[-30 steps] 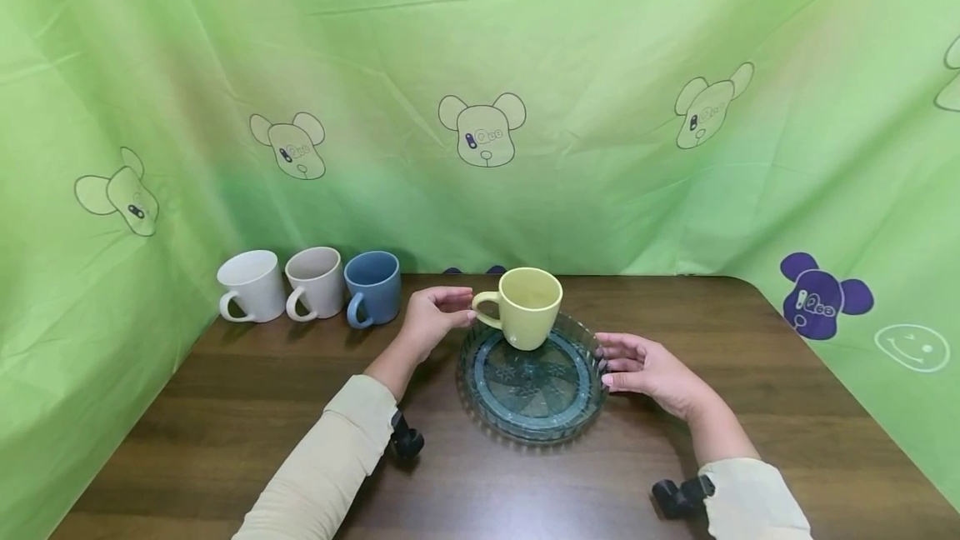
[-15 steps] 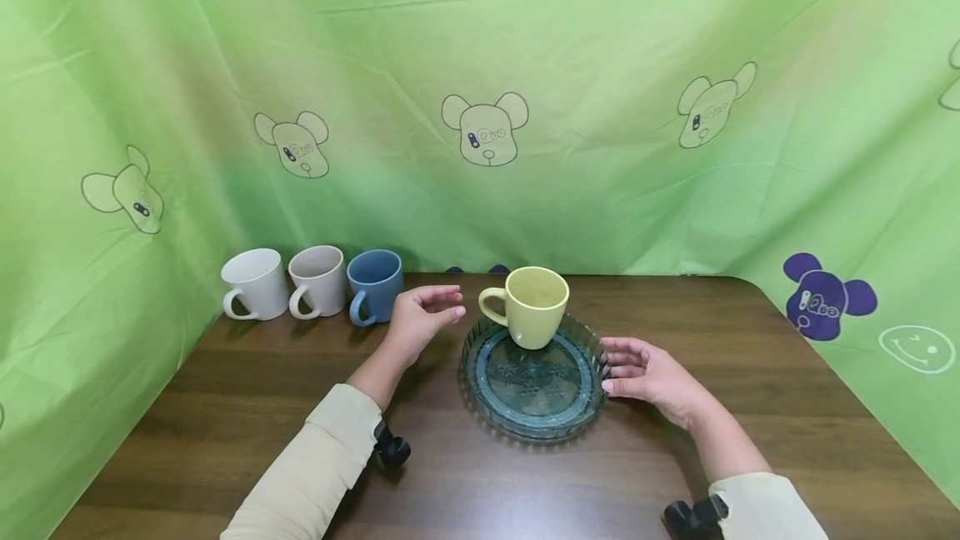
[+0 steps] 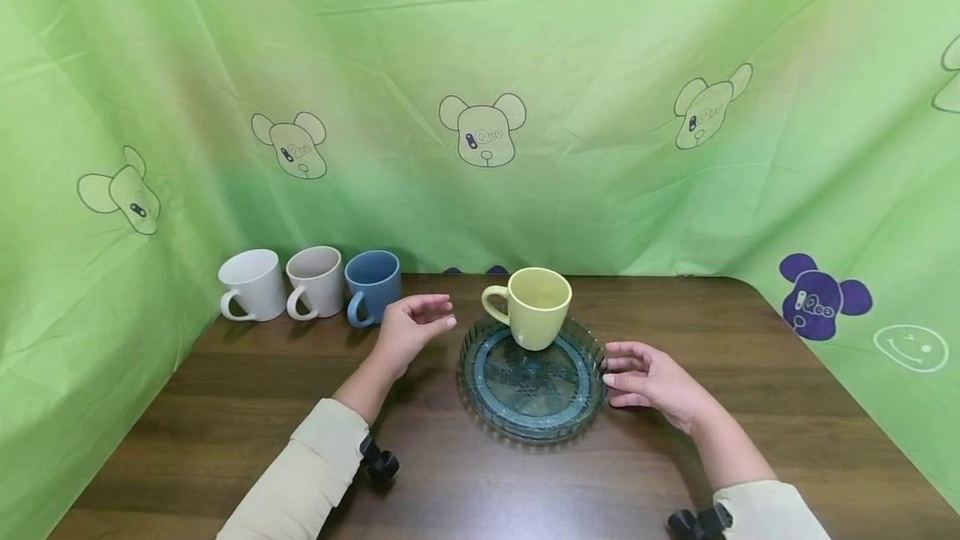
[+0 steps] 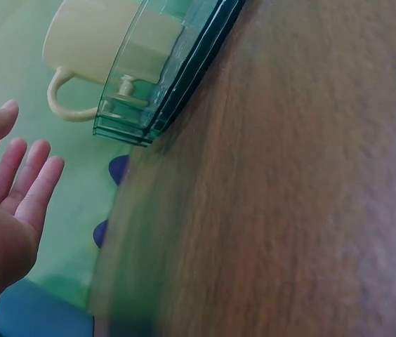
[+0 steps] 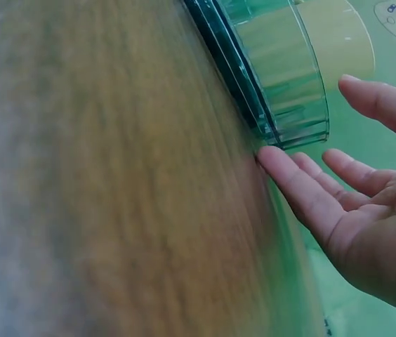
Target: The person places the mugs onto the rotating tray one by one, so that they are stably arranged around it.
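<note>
A yellow mug (image 3: 538, 319) stands upright inside a round, clear blue-green glass dish (image 3: 529, 390), toward its far side, with the handle pointing left. My left hand (image 3: 408, 332) is held in the air left of the dish, thumb and fingers apart and nothing between them. In the left wrist view, a gap separates the left hand (image 4: 12, 210) from the mug handle (image 4: 71, 112). At the dish's right rim is my right hand (image 3: 656, 382), its fingers loosely extended. The right wrist view shows one fingertip (image 5: 272, 156) right at the dish's lower edge.
White (image 3: 255, 286), pale grey-beige (image 3: 317, 283) and blue (image 3: 375, 282) mugs stand in a row at the back left of the brown wooden table (image 3: 420, 457). A green printed curtain (image 3: 480, 215) hangs behind and around the table.
My left hand has let go of the mug's handle and drawn back to the left. The mug sits slightly further right in the dish. My right hand's fingers have shifted slightly at the rim.
</note>
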### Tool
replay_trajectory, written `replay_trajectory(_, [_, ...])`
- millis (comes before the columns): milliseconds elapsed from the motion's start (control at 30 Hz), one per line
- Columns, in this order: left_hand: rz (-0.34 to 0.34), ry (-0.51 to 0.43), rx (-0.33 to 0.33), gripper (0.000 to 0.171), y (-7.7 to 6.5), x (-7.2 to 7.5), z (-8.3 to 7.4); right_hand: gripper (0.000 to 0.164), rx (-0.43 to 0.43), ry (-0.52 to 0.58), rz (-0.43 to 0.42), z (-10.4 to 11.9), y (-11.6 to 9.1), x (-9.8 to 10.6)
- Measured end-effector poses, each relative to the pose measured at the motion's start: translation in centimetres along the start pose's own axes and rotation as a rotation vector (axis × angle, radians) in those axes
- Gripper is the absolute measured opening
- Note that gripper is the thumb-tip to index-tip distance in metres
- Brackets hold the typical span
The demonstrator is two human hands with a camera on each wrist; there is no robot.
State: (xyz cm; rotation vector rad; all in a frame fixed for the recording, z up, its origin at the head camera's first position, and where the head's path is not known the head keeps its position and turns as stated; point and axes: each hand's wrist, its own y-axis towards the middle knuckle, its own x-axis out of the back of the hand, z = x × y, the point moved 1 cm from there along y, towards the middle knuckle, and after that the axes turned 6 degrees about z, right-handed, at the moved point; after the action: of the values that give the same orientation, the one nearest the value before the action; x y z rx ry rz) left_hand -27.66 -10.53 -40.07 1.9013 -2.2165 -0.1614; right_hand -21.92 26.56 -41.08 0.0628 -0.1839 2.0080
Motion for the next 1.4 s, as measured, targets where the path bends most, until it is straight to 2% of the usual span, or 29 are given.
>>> replay_trajectory(333, [0.0,-0.066,-0.016,0.04,-0.9,1.3,0.1,0.065,0.02,-0.065,-0.05,0.3,0.8,1.0])
replay_trajectory(533, [0.013,-0.148,-0.007,0.045,-1.7,2.0,0.0,0.067,0.059,-0.053,-0.04,0.3,1.5,1.2])
replay_trajectory(800, [0.036,-0.172,-0.044,0.047,-2.6,2.8,0.3,0.069,0.088,-0.024,-0.009,0.0,2.6,1.5])
replay_trajectory(967, [0.054,-0.141,-0.073,0.048,-3.2,3.4,0.7,0.071,0.058,-0.016,0.043,-0.1,3.3,1.8])
replay_trajectory(1167, [0.104,-0.064,-0.102,0.052,-3.8,4.3,0.8,0.069,0.049,-0.032,0.063,0.1,4.2,2.3])
replay_trajectory(1400, [0.114,-0.058,-0.1,0.053,-4.3,5.2,0.6,0.064,0.026,-0.04,0.108,-0.2,4.9,3.0])
